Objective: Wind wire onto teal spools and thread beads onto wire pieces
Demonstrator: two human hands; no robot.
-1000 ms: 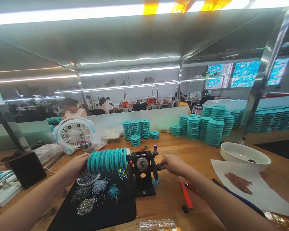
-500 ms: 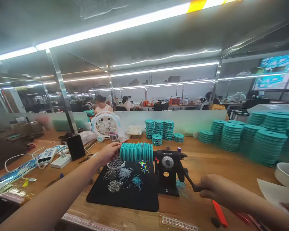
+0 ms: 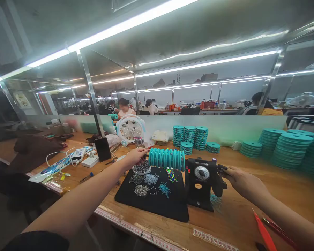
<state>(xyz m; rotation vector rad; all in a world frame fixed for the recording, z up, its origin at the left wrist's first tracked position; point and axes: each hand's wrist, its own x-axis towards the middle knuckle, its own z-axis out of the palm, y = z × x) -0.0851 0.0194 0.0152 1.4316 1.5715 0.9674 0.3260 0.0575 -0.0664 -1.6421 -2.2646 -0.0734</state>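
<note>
Several spools (image 3: 166, 158) at nine o'clock of winder (image 3: 192, 200); left hand (image 3: 136, 157) clamped on their end, apparently for steadiness; right hand (image 3: 234, 175) clamped on crank (image 3: 222, 168), three o'clock.

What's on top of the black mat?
Silver bits, clear bits, dark bits, coloured beads, blue strands, a white bowl of grey pieces. The mat beneath them is hidden.
</note>
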